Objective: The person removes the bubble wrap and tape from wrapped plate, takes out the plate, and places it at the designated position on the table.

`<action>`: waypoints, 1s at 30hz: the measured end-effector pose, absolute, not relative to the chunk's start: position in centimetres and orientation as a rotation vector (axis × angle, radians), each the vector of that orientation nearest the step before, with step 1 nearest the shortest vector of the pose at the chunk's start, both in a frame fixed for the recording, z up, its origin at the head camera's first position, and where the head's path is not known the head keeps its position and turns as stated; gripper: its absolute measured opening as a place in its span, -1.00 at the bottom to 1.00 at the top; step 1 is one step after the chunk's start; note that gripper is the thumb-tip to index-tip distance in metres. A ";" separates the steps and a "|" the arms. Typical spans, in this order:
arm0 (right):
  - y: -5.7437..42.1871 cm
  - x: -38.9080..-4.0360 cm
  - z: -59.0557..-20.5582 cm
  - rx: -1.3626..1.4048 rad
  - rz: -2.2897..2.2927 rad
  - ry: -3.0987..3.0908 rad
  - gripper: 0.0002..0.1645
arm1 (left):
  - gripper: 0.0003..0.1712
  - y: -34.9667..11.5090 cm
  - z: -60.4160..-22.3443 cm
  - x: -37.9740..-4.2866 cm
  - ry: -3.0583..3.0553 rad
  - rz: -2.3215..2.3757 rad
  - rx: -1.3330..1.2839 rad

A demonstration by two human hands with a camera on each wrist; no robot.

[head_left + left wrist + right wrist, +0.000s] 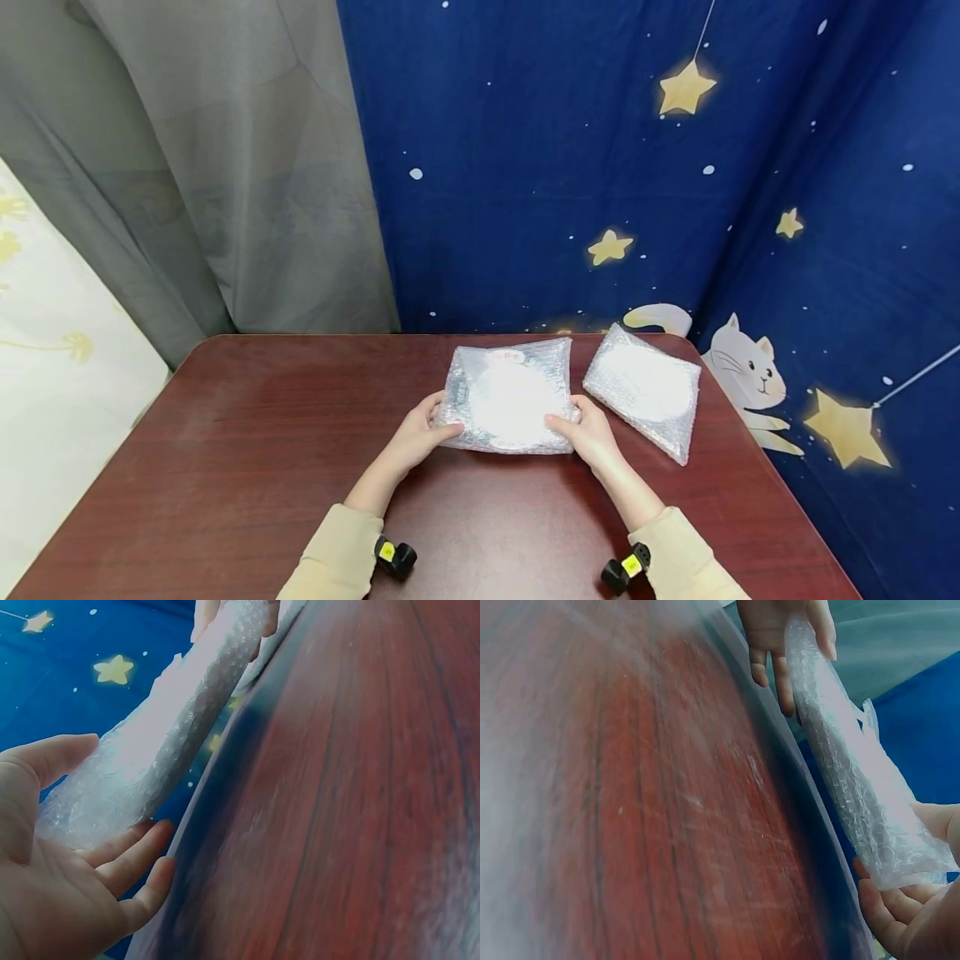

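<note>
In the head view, a bubble-wrap packet [508, 398] is held near the far edge of the table [285, 450], its left end gripped by the left hand [415, 435] and its right end by the right hand [592, 433]. A second packet [645, 387] is seen lying on the table just to the right. In the left wrist view, the held packet is clamped between left thumb and fingers; it appears to be raised off the table. In the right wrist view, its near end is clasped by right thumb and fingers.
</note>
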State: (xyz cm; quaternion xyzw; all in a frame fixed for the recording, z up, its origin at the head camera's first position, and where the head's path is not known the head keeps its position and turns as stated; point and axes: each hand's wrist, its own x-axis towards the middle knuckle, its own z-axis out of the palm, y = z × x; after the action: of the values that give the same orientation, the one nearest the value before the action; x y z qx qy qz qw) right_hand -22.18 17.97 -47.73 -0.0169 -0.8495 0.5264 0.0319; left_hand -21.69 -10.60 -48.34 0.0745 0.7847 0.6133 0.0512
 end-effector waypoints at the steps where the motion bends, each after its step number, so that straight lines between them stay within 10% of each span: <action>1: 17.8 -22.3 -47.8 -0.049 1.621 -2.614 -0.50 | -0.17 -10.7 -48.3 -21.7 2.392 1.865 0.227; 30: 15.4 -24.7 -49.9 0.074 1.724 -2.563 -0.51 | -0.16 -12.8 -50.0 -22.5 2.533 1.778 0.120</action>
State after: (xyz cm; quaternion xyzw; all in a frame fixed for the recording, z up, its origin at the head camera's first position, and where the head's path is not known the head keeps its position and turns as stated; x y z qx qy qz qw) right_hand -24.73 15.37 -49.91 0.0240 -0.8292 0.5578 0.0260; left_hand -22.46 -12.75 -49.99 0.0387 0.8177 0.5738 0.0224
